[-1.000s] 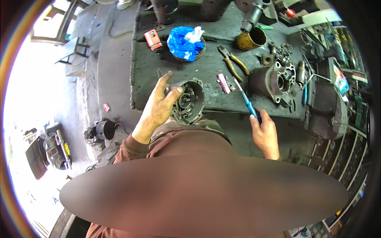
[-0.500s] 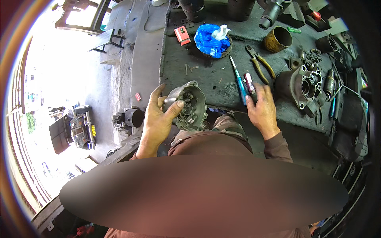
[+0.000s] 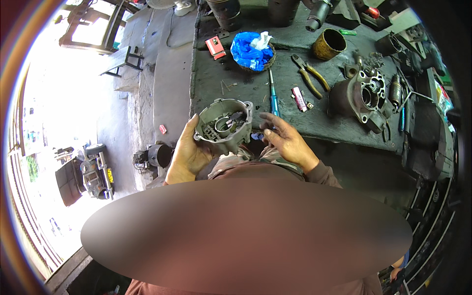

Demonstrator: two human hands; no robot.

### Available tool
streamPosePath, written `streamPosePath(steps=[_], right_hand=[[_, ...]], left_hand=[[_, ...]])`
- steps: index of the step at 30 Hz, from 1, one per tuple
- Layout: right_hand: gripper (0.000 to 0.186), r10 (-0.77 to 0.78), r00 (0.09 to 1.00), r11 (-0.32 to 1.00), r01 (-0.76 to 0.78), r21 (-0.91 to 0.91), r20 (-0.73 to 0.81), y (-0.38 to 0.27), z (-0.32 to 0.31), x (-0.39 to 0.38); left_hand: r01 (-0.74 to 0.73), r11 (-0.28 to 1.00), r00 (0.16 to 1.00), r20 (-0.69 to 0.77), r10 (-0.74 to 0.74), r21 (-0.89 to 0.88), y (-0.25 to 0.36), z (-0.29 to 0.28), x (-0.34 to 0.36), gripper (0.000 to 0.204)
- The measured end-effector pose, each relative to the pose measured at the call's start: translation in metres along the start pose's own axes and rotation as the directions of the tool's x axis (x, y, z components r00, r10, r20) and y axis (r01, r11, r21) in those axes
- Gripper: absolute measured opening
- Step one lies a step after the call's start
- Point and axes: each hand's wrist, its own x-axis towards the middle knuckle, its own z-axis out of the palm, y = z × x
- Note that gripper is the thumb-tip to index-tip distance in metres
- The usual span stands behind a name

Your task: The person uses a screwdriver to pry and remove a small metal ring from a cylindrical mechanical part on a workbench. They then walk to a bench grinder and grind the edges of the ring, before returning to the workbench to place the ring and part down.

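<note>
A round grey metal housing, with its open side tilted up, shows a central ring and dark electrical parts inside. My left hand grips it from the left and below, the thumb against its rim. To its right, my right hand hovers with fingers half bent and apart; nothing shows between them. Just beyond those fingers lies a screwdriver with a blue handle. Further right on the bench are a small pink-and-white box, a tiny brass-coloured piece and yellow-handled pliers.
The dark bench carries a basket lined with a blue plastic bag, a red box, small springs and a rusty yellow can. A larger metal casing stands at the right.
My right hand has left the small box and moved left beside the housing. My left hand has turned the housing so its open side faces up more.
</note>
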Motion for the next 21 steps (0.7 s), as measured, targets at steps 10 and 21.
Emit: streamPosePath(steps=[10, 21], right_hand=[[0.057, -0.148, 0.989, 0.986, 0.150, 0.073, -0.031, -0.008, 0.012, 0.027], [0.039, -0.158, 0.955, 0.986, 0.139, -0.094, -0.250, -0.020, 0.045, 0.011]], left_hand=[[0.376, 0.926, 0.870, 0.355, -0.343, -0.029, -0.001, -0.023, 0.026, 0.068], [-0.305, 0.951, 0.952, 0.007, 0.305, -0.051, -0.015, 0.004, 0.027, 0.062]])
